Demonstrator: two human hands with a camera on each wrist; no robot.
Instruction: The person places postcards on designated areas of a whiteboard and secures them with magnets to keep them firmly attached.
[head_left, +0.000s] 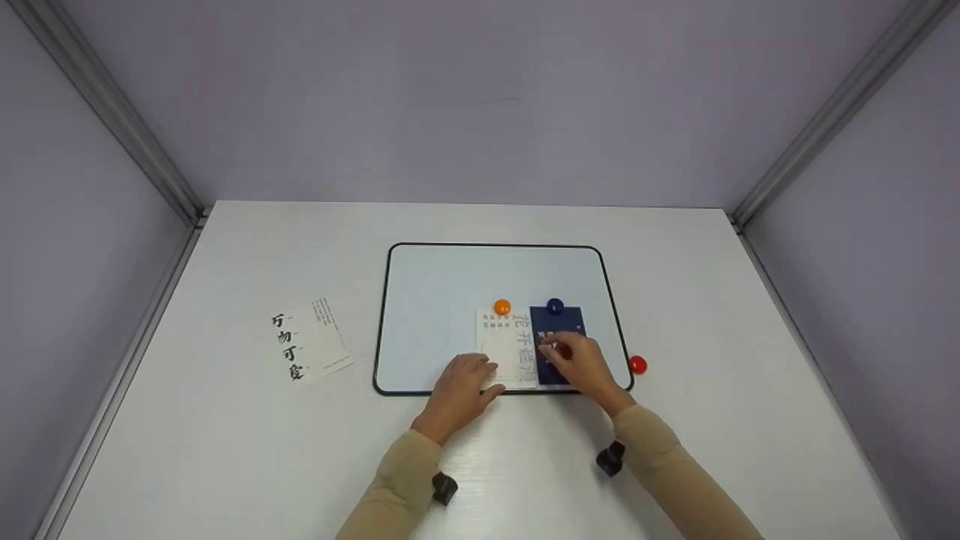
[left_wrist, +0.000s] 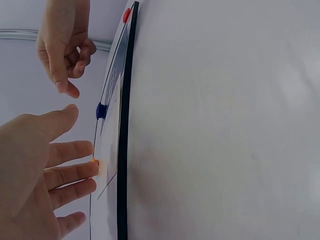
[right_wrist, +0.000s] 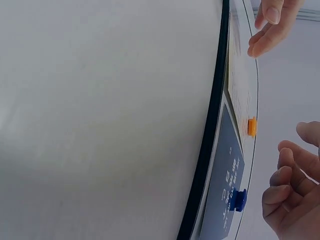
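White table point(head_left: 225, 450), whiteboard point(head_left: 450, 285) centred: 2 thin, light, flexible cards pinned at 12 o'clock edges. Left hand point(head_left: 459, 390) relaxed on white card point(head_left: 504, 346); right hand point(head_left: 581, 367) loosely curled, empty, over navy card point(head_left: 564, 322), best lifted by its free 6 o'clock edge.

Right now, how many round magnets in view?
3. Orange magnet tops the white card on the board; blue magnet tops the navy card; red magnet lies beside the board's right edge. Hands may hide more.

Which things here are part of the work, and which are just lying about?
In hand: whiteboard, white card, dark blue card, orange magnet, blue magnet, left hand, right hand.
Lying about: red magnet, lettered card on table.
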